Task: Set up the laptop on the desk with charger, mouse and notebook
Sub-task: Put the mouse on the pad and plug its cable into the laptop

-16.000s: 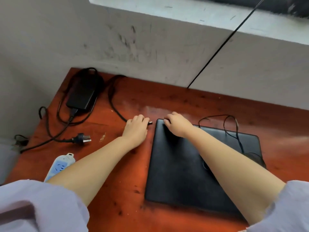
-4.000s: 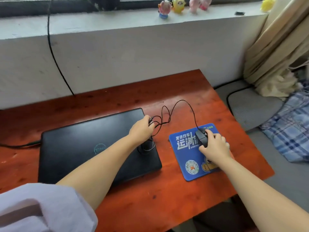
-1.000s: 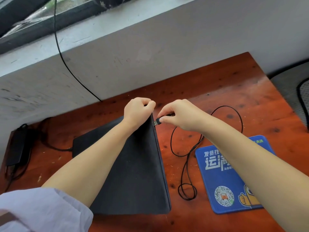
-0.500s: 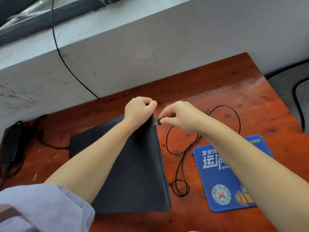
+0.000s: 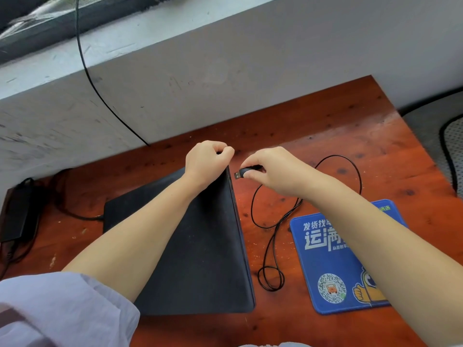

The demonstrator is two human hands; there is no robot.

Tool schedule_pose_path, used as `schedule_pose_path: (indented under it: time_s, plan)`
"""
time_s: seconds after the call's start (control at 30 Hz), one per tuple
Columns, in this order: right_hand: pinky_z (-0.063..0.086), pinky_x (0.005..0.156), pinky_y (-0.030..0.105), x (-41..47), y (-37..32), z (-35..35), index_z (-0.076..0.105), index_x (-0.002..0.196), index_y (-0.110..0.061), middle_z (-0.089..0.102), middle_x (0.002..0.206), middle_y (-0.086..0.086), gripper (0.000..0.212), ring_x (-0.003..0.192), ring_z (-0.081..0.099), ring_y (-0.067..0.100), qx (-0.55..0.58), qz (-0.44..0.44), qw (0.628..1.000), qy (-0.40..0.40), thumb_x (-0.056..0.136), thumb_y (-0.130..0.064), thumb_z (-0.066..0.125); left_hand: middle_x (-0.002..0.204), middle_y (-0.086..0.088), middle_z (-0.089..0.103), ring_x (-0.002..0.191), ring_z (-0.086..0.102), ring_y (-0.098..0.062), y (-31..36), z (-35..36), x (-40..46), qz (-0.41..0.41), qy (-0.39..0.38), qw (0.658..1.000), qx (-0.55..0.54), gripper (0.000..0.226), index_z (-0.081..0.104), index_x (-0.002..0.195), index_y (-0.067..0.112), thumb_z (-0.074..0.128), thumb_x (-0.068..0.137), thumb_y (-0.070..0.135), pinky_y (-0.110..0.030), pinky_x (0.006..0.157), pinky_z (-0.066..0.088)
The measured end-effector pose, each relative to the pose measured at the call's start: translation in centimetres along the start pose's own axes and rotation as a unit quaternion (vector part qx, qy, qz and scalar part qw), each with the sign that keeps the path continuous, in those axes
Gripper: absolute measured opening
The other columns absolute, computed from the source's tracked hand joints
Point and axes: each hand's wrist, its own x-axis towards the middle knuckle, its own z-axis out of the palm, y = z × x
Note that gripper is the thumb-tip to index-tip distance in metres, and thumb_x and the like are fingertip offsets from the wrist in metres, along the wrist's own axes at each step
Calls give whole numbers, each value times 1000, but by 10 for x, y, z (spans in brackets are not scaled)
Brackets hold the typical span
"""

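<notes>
The closed black laptop [image 5: 200,246] lies on the red-brown desk [image 5: 325,136] with its right side tipped up. My left hand [image 5: 205,164] grips the laptop's raised far right corner. My right hand [image 5: 273,169] pinches the mouse's USB plug [image 5: 240,173] just right of the laptop's edge, a small gap between them. The black mouse cable [image 5: 270,236] loops over the desk to the blue mouse pad [image 5: 325,259]. The mouse itself is hidden under my right forearm. The black charger brick [image 5: 17,216] sits at the far left, its cable [image 5: 75,214] running to the laptop's left side.
A grey wall and window ledge [image 5: 175,78] rise right behind the desk, with a thin black wire [image 5: 100,96] hanging down it. The desk's right edge drops to a grey mesh seat [image 5: 448,141]. No notebook is in view.
The USB plug was against the laptop's right edge half a second ago; now my right hand holds it a little away to the right. My left hand keeps its grip on the corner.
</notes>
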Motion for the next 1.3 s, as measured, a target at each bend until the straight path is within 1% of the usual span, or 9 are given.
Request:
schedule_pose_path:
  time_s: [0.17,0.27,0.37,0.53,0.7,0.83,1.0,1.17,1.3]
  plan:
    - [33,55,28,-1,2,-1,65,91,-5,57,70,-1,39,62,49,14,41,39,998,-41,96,-37,42,53,-4,43,52,40,-14,0,1,0,2,-3,1000,-1,32,54,57,3,40,74,27,-26,51,32]
    - [25,49,31,1,0,4,47,67,-4,40,54,0,46,49,35,14,53,51,996,-42,97,-38,39,53,-4,44,53,41,-15,0,0,0,1,-1,1000,-1,33,55,58,3,40,73,27,-26,52,33]
    - [26,49,31,5,-1,4,43,62,-9,39,53,0,46,47,33,13,67,61,995,-49,96,-40,40,53,-4,45,53,42,-14,0,-1,0,2,0,1000,-2,34,56,57,3,39,73,29,-27,53,33]
    - [35,49,24,9,0,2,67,63,-24,50,42,-9,44,38,44,1,91,88,988,-87,95,-41,41,52,-3,42,52,38,-13,0,1,0,4,2,1000,-2,34,54,57,2,39,72,28,-26,50,31]
    - [35,41,13,15,-1,-2,69,66,-20,50,34,-11,44,30,40,0,104,98,984,-111,96,-37,42,50,-1,37,50,34,-14,0,3,-1,5,-2,1000,-3,30,47,51,7,39,71,29,-28,50,29]
    - [38,48,23,19,-4,-3,56,48,-21,72,65,-4,51,38,41,5,80,88,986,-118,96,-32,42,49,0,33,50,30,-14,1,5,0,5,-3,1000,3,27,40,49,13,40,72,26,-29,50,27]
    - [33,41,16,18,0,-7,65,61,-22,52,37,-13,44,33,39,3,76,89,981,-152,95,-36,42,46,1,34,47,32,-12,1,6,-2,10,-6,1000,6,29,41,47,15,41,74,27,-28,49,28]
    - [36,52,28,14,-2,2,67,65,-18,58,56,-1,44,50,46,15,58,96,988,-106,96,-36,41,48,0,36,48,32,-12,0,8,-2,15,-7,1000,8,31,44,49,12,43,77,23,-26,47,26]
    - [35,47,25,10,5,5,70,83,-4,51,49,-6,47,40,40,8,112,124,980,-111,96,-38,40,48,0,37,48,33,-13,1,7,-2,15,-9,1000,9,31,44,49,13,43,77,23,-26,48,27]
